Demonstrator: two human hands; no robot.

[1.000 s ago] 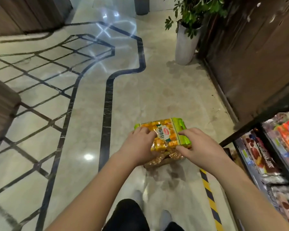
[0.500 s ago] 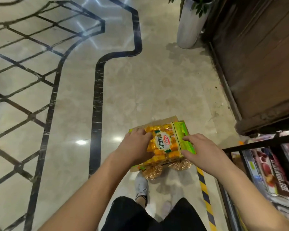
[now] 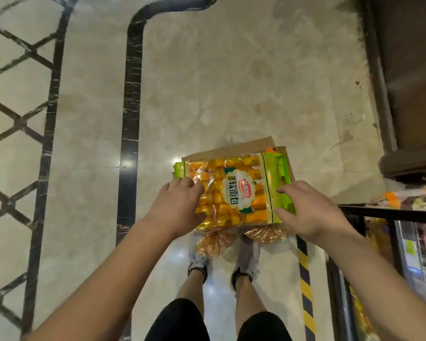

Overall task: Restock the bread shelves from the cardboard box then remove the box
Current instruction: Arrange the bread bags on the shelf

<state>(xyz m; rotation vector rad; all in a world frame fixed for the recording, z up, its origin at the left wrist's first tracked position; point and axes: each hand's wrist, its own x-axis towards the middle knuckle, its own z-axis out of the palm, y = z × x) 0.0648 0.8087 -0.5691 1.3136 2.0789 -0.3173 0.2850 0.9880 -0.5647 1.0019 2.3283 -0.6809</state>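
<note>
Over a glossy marble floor (image 3: 231, 82), I am holding a yellow-and-green bread packet (image 3: 234, 190) above the cardboard box (image 3: 231, 150). My left hand (image 3: 175, 207) and right hand (image 3: 310, 210) are gripping its opposite ends, fingers curled over the wrapper. I am judging it light, soft and slippery: best held by the ends, unsqueezed.

The marble floor (image 3: 231, 82) bears the cardboard box (image 3: 241, 148) and striped hazard tape (image 3: 305, 289).
</note>
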